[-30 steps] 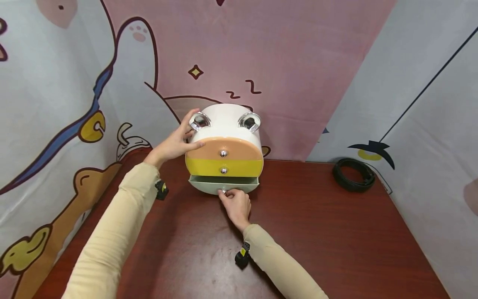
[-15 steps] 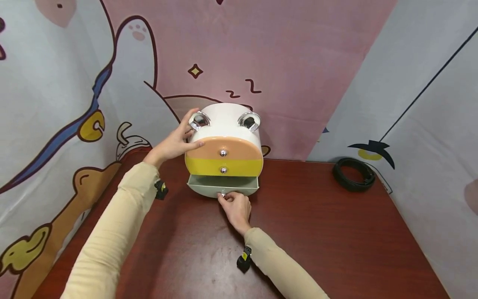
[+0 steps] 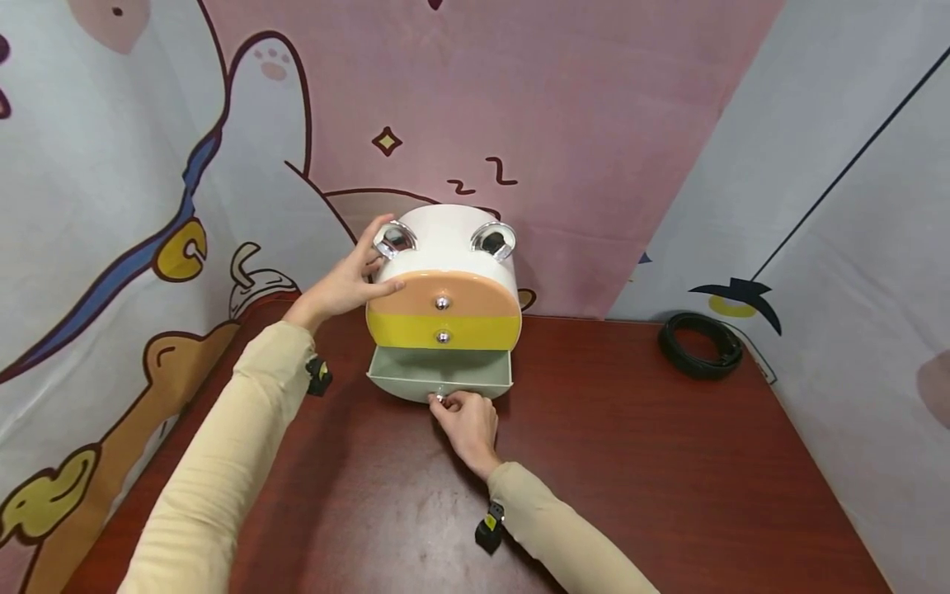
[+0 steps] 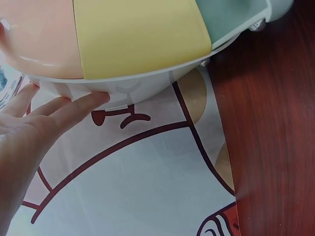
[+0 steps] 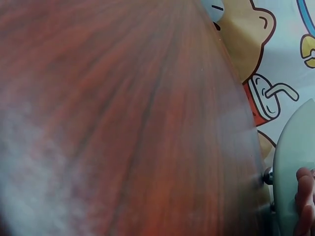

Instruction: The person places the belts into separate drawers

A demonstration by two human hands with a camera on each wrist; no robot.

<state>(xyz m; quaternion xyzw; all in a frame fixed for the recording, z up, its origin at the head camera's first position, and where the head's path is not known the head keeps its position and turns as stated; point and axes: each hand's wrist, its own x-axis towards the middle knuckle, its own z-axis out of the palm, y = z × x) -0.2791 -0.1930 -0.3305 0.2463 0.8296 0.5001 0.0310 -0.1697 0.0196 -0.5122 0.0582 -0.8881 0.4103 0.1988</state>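
Observation:
A rounded white drawer box [image 3: 454, 239] with two shiny eye-like pieces stands at the back of the table in the head view. Its orange drawer [image 3: 475, 289] and yellow drawer [image 3: 401, 330] are closed, while the pale green bottom drawer [image 3: 397, 386] is pulled out. My left hand [image 3: 343, 285] steadies the box on its left, thumb on the orange front; the left wrist view shows straight fingers [image 4: 78, 109] against the side wall. My right hand [image 3: 469, 425] pinches the silver knob [image 3: 441, 398] of the green drawer. Only some right fingertips [image 5: 305, 184] enter the right wrist view.
A coiled black strap [image 3: 701, 346] lies on the reddish-brown wooden table [image 3: 631, 462] at the back right. A cartoon-printed cloth [image 3: 579, 165] hangs behind the box and along the sides.
My right hand has drawn the green drawer farther out toward me, so more of its inside shows. The left hand has stayed on the box.

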